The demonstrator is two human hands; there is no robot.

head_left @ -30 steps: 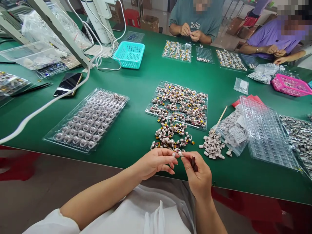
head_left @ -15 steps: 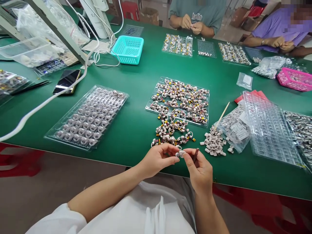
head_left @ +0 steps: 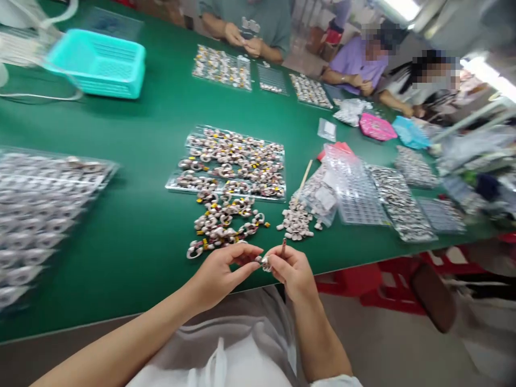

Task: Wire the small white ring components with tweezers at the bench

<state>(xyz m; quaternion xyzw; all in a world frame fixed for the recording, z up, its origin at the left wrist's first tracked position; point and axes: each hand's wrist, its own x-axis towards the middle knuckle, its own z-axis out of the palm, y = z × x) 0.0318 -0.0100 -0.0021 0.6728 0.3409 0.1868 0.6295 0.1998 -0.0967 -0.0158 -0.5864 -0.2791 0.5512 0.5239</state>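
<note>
My left hand pinches a small pale, shiny part between thumb and fingertips, close to the table's front edge. From the other side my right hand grips the same part with thumb and index finger. A thin dark brown tool sticks up out of my right hand; its lower end is hidden. Just beyond my hands lies a heap of pale looped parts with yellow tabs. Behind it, a clear tray is full of similar parts. Right of the heap is a pile of small beige caps.
A blurred tray of grey parts lies left, with a turquoise basket behind. To the right are a bag of caps, a clear compartment tray and a tray of silvery parts. Co-workers sit across the green table.
The view has swung to the right, so things appear shifted left and more of the right side shows. Both hands still hold the small part together, slightly turned.
</note>
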